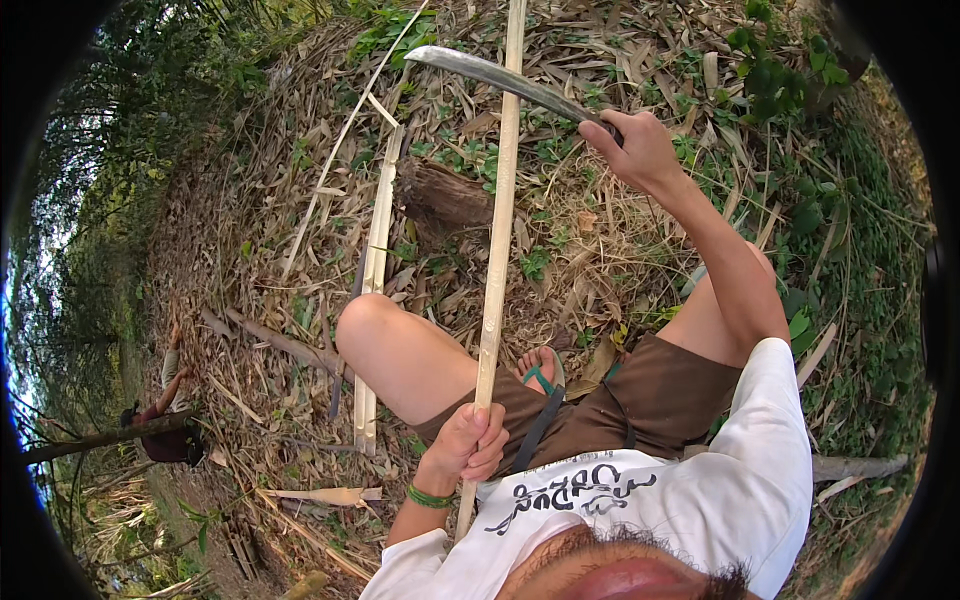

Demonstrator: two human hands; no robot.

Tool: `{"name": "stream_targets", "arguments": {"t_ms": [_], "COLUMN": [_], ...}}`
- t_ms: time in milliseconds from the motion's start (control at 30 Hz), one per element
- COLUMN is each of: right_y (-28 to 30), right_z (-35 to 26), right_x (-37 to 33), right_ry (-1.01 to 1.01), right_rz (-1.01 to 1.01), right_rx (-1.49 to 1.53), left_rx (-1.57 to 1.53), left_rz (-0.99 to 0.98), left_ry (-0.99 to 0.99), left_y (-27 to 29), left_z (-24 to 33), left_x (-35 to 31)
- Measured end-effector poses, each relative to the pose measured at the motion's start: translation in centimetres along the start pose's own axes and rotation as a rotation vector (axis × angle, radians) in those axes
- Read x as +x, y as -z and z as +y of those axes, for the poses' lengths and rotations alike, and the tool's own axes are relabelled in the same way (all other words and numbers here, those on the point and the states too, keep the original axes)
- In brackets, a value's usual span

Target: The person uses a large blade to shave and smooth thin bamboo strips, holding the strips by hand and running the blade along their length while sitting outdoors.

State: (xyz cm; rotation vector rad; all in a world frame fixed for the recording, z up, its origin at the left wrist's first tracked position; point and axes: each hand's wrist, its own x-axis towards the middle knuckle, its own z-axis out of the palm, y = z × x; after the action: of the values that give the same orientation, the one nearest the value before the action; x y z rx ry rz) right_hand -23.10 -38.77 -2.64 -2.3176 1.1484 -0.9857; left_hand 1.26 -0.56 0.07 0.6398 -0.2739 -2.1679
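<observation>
Leaf-strewn ground (290, 110) fills the scene, and over it sit brown shorts (650, 395), knees spread wide. Here's the main piece: a long, pale strip (497, 230) running from the upper edge down between the knees to the lap, its lower stretch passing across the shorts. Over on the left lies a split pale length (378, 235), and beyond it a thinner strip (335, 165), both on the leaves. Just left of the main piece, a rough brown log (440, 195). Now the curved knife (500, 77), its blade crossing in front of the pale strip near the top; whether they touch, I can't tell. Right grip (638, 150): closed around the knife's handle end. Left grip (472, 442): fingers wrapped around the strip's lower part, a green band (429, 497) circling that wrist.
</observation>
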Motion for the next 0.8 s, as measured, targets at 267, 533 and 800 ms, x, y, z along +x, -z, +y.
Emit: {"name": "stream_targets", "arguments": {"t_ms": [267,533,800], "right_y": [0.3,-0.1,-0.4], "right_z": [-0.8,-7.5,-6.1], "right_x": [-0.3,-3.7,-3.0], "right_ry": [0.081,0.429,0.518], "right_rz": [0.018,-0.164,-0.048], "right_rx": [-0.012,-0.054,-0.098], "left_rx": [-0.024,-0.126,-0.254], "left_rz": [-0.014,-0.079,-0.142], "left_ry": [0.050,0.027,0.030], "left_y": [0.0,0.5,0.7], "left_z": [0.0,0.5,-0.5], "left_x": [-0.3,0.9,0.8]}}
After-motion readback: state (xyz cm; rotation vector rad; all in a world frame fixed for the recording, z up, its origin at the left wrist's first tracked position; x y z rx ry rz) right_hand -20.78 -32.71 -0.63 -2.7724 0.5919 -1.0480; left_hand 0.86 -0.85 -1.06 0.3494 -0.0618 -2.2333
